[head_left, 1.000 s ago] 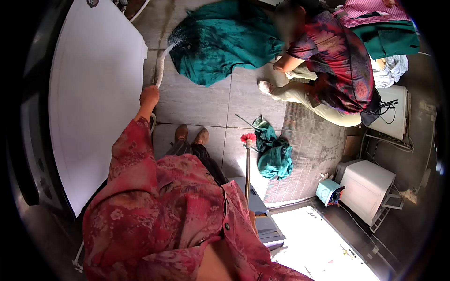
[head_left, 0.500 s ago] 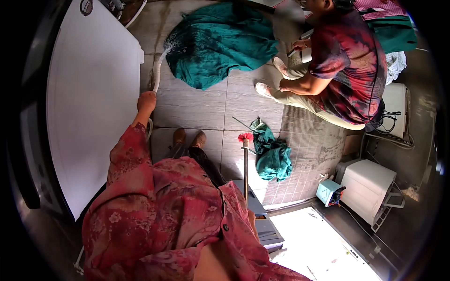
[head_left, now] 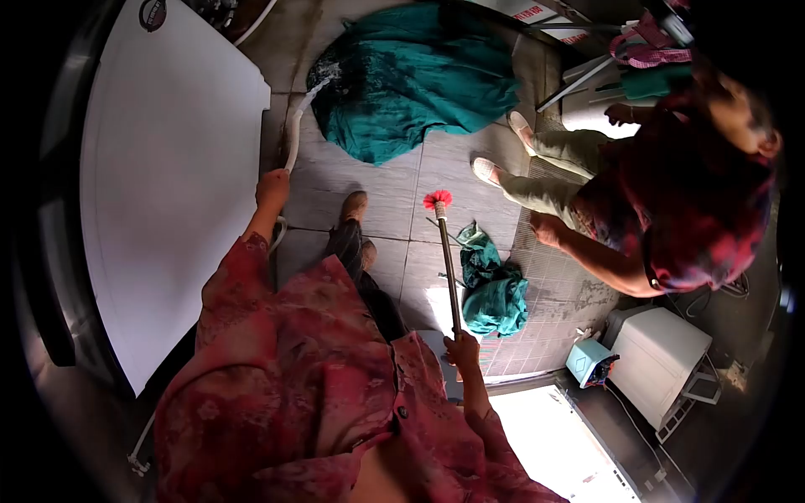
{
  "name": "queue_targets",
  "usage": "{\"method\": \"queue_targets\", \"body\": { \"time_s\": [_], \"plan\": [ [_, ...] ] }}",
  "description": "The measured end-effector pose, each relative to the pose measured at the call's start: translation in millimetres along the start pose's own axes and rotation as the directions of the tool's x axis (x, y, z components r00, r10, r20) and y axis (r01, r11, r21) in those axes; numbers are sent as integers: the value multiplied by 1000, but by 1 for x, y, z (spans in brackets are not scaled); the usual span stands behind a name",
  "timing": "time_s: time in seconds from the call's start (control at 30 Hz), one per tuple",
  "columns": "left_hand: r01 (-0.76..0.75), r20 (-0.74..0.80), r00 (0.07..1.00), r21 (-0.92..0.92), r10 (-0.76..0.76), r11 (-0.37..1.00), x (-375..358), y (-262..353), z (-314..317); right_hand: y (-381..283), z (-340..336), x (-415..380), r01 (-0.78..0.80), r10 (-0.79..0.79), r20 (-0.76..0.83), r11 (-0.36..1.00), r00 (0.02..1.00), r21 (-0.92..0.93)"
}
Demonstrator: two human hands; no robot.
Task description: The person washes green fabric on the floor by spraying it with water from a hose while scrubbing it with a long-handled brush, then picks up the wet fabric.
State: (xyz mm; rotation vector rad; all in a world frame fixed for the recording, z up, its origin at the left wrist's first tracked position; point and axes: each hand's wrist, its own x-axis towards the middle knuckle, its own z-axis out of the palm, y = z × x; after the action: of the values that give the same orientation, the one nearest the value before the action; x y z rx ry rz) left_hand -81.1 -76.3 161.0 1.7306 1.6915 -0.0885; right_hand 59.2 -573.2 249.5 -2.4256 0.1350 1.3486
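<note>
My left hand (head_left: 272,191) is closed round a pale hose (head_left: 294,138), and water runs from its end onto a large green cloth (head_left: 402,80) spread on the tiled floor. The cloth looks dark and wet beside the water. In my right hand (head_left: 461,348) is the handle of a long brush (head_left: 450,268), whose red bristles point away from me above the tiles. A smaller crumpled green cloth (head_left: 496,303) lies to the right of the handle.
At the right another person (head_left: 704,193) in a dark red patterned top has both feet near the large cloth. A white panel (head_left: 176,184) stands along my left. Toward the lower right are a light blue container (head_left: 587,362) and a white box-shaped object (head_left: 658,348).
My right hand has come into view on the brush handle, and the brush head has moved slightly forward. One of my feet has stepped forward. The other person has shifted right and looks more upright.
</note>
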Motion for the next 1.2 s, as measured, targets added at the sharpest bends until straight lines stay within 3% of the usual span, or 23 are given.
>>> {"method": "queue_targets", "body": {
  "time_s": [0.13, 0.23, 0.3, 0.4, 0.43, 0.5, 0.53, 0.6, 0.73, 0.77, 0.83, 0.87, 0.93, 1.03, 1.2],
  "plan": [
    [-6, -19, 1000, 92, 7, 996, 24, -10, 13, -39, -13, 23, -39, 36, 39, 996, 999, 83],
    [-9, -15, 1000, 97, 10, 995, 44, -10, 22, -68, -22, 35, -1, 1, 9, 1000, 1000, -5],
    [-9, -29, 1000, 63, 11, 998, 44, 2, 25, -85, -34, 41, -20, 17, 44, 998, 999, 56],
    [-28, -10, 1000, 60, 28, 998, 55, 34, 24, -113, -51, 55, 15, -21, 63, 996, 998, 93],
    [-11, 15, 1000, 70, 10, 997, 59, 44, 28, -101, -49, 72, 131, -131, 3, 991, 991, 41],
    [-37, 37, 999, 124, 32, 992, 63, 59, 38, -87, -49, 100, 174, -172, -44, 983, 984, 63],
    [-72, 54, 996, 167, 64, 983, 65, 65, 44, -108, -54, 97, 166, -163, -44, 984, 986, 64],
    [-30, 101, 995, 219, 8, 975, 68, 79, 62, -150, -70, 98, -9, -12, 78, 966, 997, 260],
    [-25, 199, 980, 210, -18, 977, 61, 129, 96, -173, -90, 134, 87, -103, 69, 977, 992, 196],
    [-32, 208, 978, 211, -13, 977, 56, 144, 105, -182, -96, 143, 23, -55, 113, 963, 992, 267],
    [-244, 152, 961, 61, 232, 968, 44, 174, 122, -205, -107, 164, -13, -32, 121, 935, 992, 356],
    [-245, 146, 961, 62, 234, 968, 39, 188, 132, -201, -109, 187, 47, -97, 120, 929, 988, 367],
    [-336, 103, 937, 23, 333, 941, 34, 213, 151, -220, -120, 223, 48, -95, 118, 935, 988, 352],
    [-332, 228, 926, 110, 301, 937, 31, 257, 177, -236, -146, 281, 195, -209, 61, 964, 976, 183],
    [-389, 222, 911, 186, 347, 902, 35, 292, 224, -271, -194, 361, 311, -315, 75, 948, 946, 63]
  ]
}}
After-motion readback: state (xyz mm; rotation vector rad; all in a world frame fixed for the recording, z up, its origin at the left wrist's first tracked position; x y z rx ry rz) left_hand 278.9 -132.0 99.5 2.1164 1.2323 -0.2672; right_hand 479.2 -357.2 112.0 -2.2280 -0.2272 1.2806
